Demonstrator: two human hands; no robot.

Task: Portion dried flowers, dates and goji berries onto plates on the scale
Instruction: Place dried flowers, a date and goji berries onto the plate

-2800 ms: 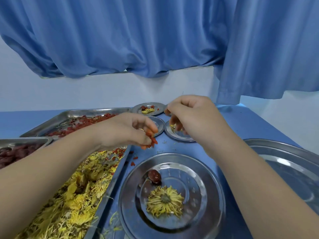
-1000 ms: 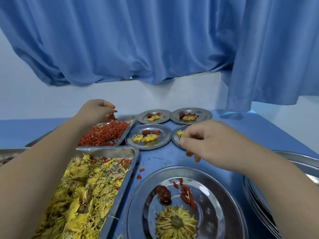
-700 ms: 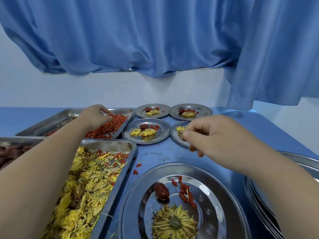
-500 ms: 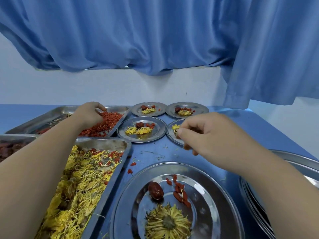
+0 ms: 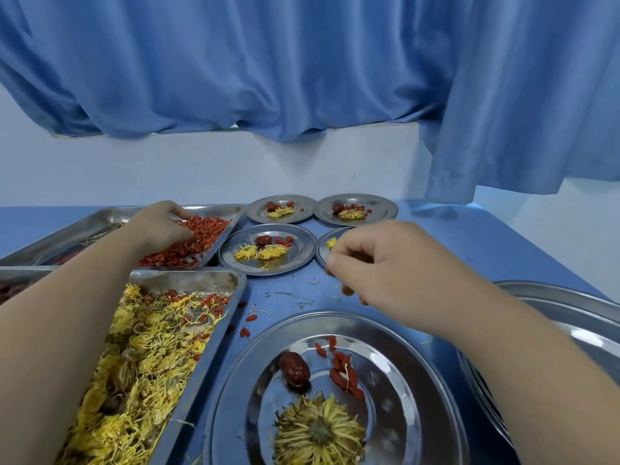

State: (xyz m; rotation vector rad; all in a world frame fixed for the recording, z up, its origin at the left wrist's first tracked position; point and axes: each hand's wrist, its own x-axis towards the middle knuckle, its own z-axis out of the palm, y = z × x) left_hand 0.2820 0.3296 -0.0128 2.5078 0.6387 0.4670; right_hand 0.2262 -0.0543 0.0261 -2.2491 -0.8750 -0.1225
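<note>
My left hand (image 5: 161,226) reaches into the tray of red goji berries (image 5: 204,234), fingers curled down into the pile. My right hand (image 5: 385,263) hovers above the blue table beyond the near plate (image 5: 385,367), with curled fingers pinching small red bits at the tips. This small steel plate sits in a larger round steel dish (image 5: 231,380). It holds a dried yellow flower (image 5: 318,431), a dark red date (image 5: 294,369) and several goji berries (image 5: 342,367). The tray of dried flowers (image 5: 151,347) lies under my left forearm.
Three filled small plates (image 5: 265,251) (image 5: 281,209) (image 5: 355,209) stand at the back; another plate (image 5: 323,246) is half hidden behind my right hand. A date tray (image 5: 10,290) shows at the left edge. Stacked large steel dishes (image 5: 553,317) stand right. Loose berries (image 5: 246,325) lie on the table.
Goji berries have landed on the near plate. My left hand went from above that plate back to the goji tray and sank into the berries. My right hand stayed hovering near the same spot.
</note>
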